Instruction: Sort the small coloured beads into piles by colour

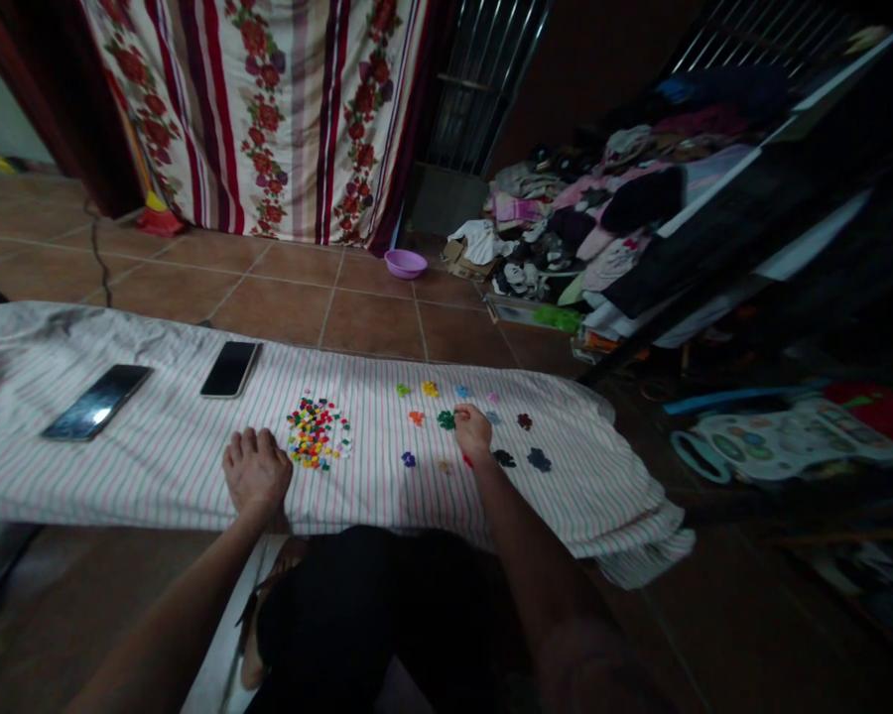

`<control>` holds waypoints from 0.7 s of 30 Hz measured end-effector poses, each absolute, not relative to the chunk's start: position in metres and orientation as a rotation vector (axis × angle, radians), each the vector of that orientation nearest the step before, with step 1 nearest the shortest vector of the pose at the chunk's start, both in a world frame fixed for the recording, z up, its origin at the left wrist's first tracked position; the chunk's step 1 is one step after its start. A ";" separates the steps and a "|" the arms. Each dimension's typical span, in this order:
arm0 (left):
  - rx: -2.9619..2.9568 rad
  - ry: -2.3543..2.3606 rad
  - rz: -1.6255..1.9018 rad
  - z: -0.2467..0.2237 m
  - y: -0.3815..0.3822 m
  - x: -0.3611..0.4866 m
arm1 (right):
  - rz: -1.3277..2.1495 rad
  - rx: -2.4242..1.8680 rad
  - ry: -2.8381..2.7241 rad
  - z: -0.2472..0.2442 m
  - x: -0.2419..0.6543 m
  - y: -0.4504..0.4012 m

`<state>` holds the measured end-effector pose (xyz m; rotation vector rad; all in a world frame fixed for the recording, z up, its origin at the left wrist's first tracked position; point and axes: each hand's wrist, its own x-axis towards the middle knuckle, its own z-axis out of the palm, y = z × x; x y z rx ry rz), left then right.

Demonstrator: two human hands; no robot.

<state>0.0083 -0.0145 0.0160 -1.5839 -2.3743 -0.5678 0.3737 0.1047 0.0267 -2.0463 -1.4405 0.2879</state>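
Striped cloth (156,476) lay spread above a tiled floor (283,307), with a floral curtain (268,119) and heaped clothes (614,263) beyond. Dark green pieces (446,420) sat in a roundish cluster, without a clear long axis, just left of the right hand (473,431), which was far nearer than the left. The right fingers were pinched together; whether they gripped anything could not be told. The left hand (258,469), fingers loosely extended and seemingly holding nothing, rested on the cloth beside a mixed-colour heap (314,436), near 2 phones (230,369).
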 end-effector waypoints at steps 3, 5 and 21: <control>-1.587 -2.382 -0.560 0.017 -0.015 0.008 | 0.303 -2.058 -1.491 0.024 0.373 0.108; -1.586 -2.393 -0.568 0.017 -0.015 0.008 | 0.320 -2.078 -1.528 0.023 0.372 0.109; -1.592 -2.409 -0.612 0.020 -0.016 0.010 | 0.376 -2.023 -1.548 0.013 0.374 0.116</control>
